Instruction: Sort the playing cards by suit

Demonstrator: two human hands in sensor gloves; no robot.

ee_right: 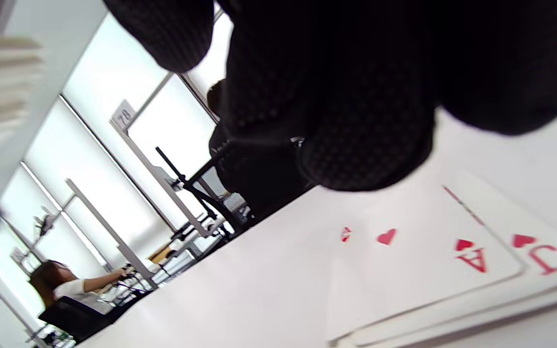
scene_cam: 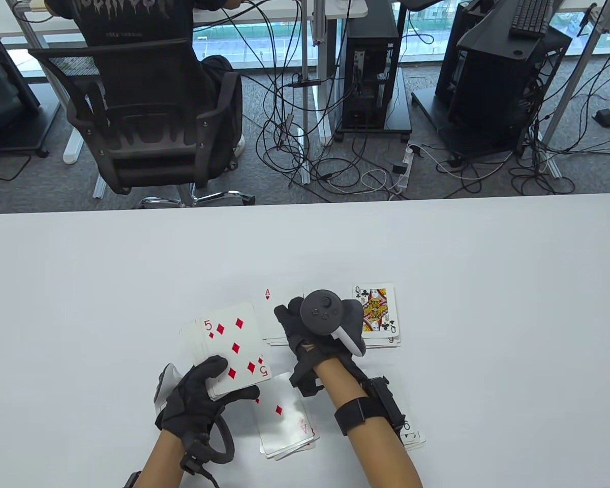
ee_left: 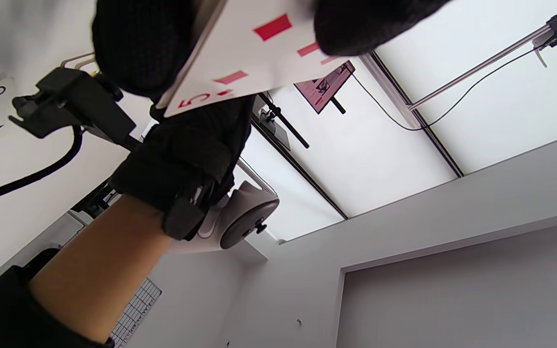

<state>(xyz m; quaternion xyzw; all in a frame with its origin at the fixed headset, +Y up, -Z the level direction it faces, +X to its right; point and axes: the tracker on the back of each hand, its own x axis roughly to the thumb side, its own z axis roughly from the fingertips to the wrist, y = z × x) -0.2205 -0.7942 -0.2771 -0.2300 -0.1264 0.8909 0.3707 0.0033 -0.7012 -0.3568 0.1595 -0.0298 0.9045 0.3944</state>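
- The left hand grips a fanned deck off the counter, five of diamonds on top.
- The right hand rests fingers-down on the ace of hearts capping the hearts pile; whether it pinches that card cannot be told.
- Just right of that grip lies the queen of clubs; nearer the wrists, the ace of diamonds.

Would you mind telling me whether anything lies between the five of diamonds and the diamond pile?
Nothing visible blocks it. The five of diamonds tops the stack in the left hand, and the face-up diamond pile lies just beside it on the white table. The right hand is over the hearts pile.
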